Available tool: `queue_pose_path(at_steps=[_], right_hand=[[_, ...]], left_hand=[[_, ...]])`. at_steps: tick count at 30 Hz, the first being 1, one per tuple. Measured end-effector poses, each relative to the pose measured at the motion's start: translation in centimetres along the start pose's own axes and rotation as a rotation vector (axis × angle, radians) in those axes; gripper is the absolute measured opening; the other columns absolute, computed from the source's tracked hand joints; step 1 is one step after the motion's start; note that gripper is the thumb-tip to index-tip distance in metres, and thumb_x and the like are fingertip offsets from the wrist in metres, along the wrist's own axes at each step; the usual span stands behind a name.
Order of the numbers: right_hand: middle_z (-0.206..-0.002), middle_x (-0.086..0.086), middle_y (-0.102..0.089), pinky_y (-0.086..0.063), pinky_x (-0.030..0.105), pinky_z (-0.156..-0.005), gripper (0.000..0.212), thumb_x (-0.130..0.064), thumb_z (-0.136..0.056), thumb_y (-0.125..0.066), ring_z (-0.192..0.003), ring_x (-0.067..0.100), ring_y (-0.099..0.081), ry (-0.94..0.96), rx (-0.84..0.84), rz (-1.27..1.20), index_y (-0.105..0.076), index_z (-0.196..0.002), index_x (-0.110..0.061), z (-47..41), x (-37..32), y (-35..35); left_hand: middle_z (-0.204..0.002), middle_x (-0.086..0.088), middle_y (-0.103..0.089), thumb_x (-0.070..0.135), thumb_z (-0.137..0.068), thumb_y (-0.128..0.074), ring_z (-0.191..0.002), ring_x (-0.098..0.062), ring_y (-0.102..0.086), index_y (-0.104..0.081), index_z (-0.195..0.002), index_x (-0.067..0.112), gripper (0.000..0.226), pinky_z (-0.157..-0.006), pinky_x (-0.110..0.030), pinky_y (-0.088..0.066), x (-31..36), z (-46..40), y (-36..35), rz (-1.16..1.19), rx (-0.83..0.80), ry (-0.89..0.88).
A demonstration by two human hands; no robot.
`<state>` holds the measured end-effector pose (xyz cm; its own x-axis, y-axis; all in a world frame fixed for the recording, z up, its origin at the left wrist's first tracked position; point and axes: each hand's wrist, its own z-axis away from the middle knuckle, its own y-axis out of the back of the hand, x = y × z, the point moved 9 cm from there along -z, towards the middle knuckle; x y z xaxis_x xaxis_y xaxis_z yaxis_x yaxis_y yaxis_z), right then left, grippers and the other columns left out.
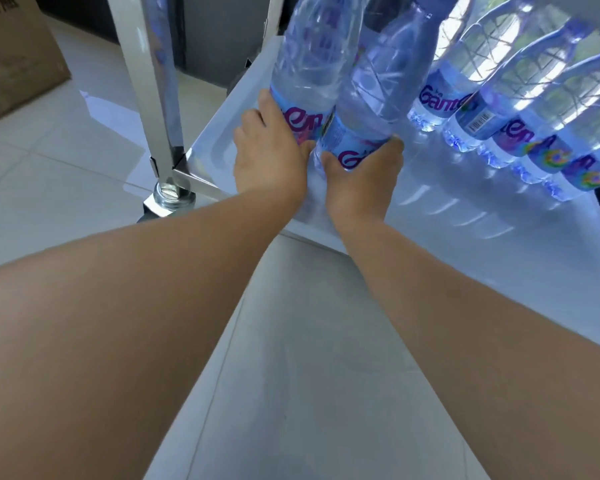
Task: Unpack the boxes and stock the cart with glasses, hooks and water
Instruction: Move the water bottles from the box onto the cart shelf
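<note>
On the cart's low white shelf, seen from your head camera, you have a water bottle in each hand. Your left hand wraps the base of the left bottle, fingers curled round its far side. Your right hand clamps the second bottle at its label, thumb on the near left side, fingertips hooked round the right. Both bottles stand touching each other, near the shelf's left end. A row of five more bottles stands along the back to the right. Beside the chrome cart leg, a cardboard box sits on the tiled floor.
</note>
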<state>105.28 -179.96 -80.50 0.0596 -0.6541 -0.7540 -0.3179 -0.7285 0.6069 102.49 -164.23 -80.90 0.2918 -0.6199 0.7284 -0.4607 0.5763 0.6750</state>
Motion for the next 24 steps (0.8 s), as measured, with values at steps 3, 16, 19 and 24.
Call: queue_pose_path(at_steps=[3, 16, 19, 24], right_hand=[[-0.133, 0.012, -0.040, -0.037, 0.034, -0.096, 0.074, -0.028, -0.077, -0.074, -0.121, 0.030, -0.042, -0.019, 0.026, 0.024, -0.032, -0.132, -0.004, -2.3, 0.3, -1.0], [-0.139, 0.012, -0.035, -0.036, 0.038, -0.096, 0.072, -0.031, -0.083, -0.069, -0.128, 0.030, -0.038, -0.030, 0.054, 0.092, -0.029, -0.135, -0.004, -8.4, 0.2, -4.1], [-0.139, 0.012, -0.035, -0.037, 0.039, -0.095, 0.071, -0.032, -0.083, -0.069, -0.128, 0.030, -0.038, -0.051, 0.056, 0.100, -0.028, -0.135, -0.004, -9.3, 0.1, -4.7], [-0.139, 0.012, -0.033, -0.035, 0.039, -0.096, 0.072, -0.030, -0.085, -0.067, -0.128, 0.030, -0.037, -0.071, 0.050, 0.104, -0.025, -0.137, -0.004, -10.2, -0.2, -5.1]], left_hand=[[-0.132, -0.009, -0.038, 0.029, -0.092, -0.055, -0.122, -0.025, -0.038, -0.019, -0.145, 0.012, 0.066, -0.095, -0.030, -0.033, 0.5, -1.7, -1.1, -0.007, 0.021, -0.005], [-0.134, -0.010, -0.037, 0.031, -0.092, -0.056, -0.122, -0.025, -0.039, -0.018, -0.145, 0.005, 0.070, -0.090, -0.031, -0.038, 1.9, -7.4, -4.5, -0.084, 0.072, -0.028], [-0.135, -0.012, -0.035, 0.035, -0.090, -0.056, -0.123, -0.026, -0.039, -0.019, -0.143, 0.001, 0.073, -0.094, -0.029, -0.035, 2.6, -8.6, -5.1, -0.091, 0.041, -0.034], [-0.136, -0.011, -0.035, 0.024, -0.095, -0.049, -0.123, -0.026, -0.039, -0.022, -0.141, 0.001, 0.057, -0.098, -0.029, -0.032, 2.5, -10.5, -5.4, -0.108, 0.076, -0.012]])
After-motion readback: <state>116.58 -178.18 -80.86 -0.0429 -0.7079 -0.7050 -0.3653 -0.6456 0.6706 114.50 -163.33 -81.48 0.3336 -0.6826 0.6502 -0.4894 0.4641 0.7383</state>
